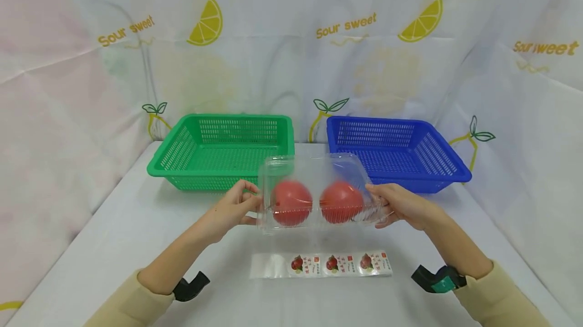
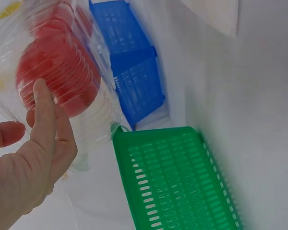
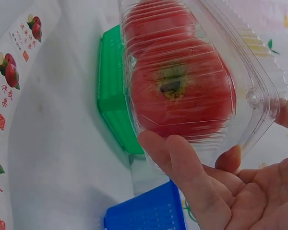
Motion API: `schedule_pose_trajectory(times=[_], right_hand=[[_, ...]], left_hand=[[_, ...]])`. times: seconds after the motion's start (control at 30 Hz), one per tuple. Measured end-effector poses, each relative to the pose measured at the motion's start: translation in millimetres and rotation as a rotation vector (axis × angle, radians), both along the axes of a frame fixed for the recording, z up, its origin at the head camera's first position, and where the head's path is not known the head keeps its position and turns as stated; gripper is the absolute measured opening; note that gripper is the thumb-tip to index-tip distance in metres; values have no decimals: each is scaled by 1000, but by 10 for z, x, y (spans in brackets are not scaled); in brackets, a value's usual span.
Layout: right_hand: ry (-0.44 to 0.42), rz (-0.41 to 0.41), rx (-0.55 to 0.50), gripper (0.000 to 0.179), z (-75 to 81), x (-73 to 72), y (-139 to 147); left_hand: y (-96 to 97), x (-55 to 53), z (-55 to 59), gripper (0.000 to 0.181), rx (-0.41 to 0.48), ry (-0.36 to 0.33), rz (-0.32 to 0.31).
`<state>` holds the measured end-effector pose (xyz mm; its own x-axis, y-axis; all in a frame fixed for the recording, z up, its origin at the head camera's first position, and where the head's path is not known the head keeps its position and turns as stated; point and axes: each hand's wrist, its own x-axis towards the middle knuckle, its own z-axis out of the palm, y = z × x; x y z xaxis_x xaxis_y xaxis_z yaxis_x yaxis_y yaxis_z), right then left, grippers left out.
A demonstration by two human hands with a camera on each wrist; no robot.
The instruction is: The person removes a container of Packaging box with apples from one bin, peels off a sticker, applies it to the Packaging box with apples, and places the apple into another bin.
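A clear plastic clamshell box [image 1: 314, 165] is held up over the white table, with its lid down. Two red apples [image 1: 292, 203] sit side by side inside it; one apple [image 3: 182, 96] shows its stem hollow through the ribbed plastic in the right wrist view. At the box's left end, my left hand [image 1: 237, 207] pinches the edge between thumb and fingers. My right hand [image 1: 403, 205] grips the opposite end, fingers under it and thumb at the rim. Below the box lies a strip of labels [image 1: 334, 264] printed with apples and red writing.
Behind the box on the left stands a green basket [image 1: 214, 182] with slotted walls. A blue basket [image 1: 410, 185] stands at the back right. A pale curtain [image 1: 282, 64] with lemon prints hangs behind the table [image 1: 218, 296]. Black bands [image 1: 439, 280] are on both wrists.
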<state>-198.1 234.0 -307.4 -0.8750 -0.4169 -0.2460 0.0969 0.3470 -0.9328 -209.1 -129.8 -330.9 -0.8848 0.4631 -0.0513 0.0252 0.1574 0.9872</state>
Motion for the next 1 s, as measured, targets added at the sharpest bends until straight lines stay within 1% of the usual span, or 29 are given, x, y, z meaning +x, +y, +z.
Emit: schedule_pose_trajectory(times=[0.2, 0.33, 0.5, 0.7, 0.8, 0.93, 1.0], right_hand=[[-37, 29, -35, 49, -154, 50, 3], [-49, 21, -45, 48, -234, 63, -5], [-48, 28, -34, 49, -305, 53, -14], [-49, 42, -39, 53, -368, 83, 3], [-65, 45, -42, 53, -396, 89, 7], [-83, 38, -42, 58, -460, 68, 11], [-89, 45, -48, 58, -510, 49, 8]], left_hand=[[-31, 75, -118, 31, -12, -22, -17], [-56, 108, -167, 32, -29, -24, -25], [-78, 121, -207, 30, -27, -26, -30], [-87, 160, -269, 30, -16, -45, -42], [-87, 172, -288, 30, -14, -50, -47], [-83, 163, -309, 30, -18, -58, -49], [-88, 144, -337, 31, -19, -54, -50]])
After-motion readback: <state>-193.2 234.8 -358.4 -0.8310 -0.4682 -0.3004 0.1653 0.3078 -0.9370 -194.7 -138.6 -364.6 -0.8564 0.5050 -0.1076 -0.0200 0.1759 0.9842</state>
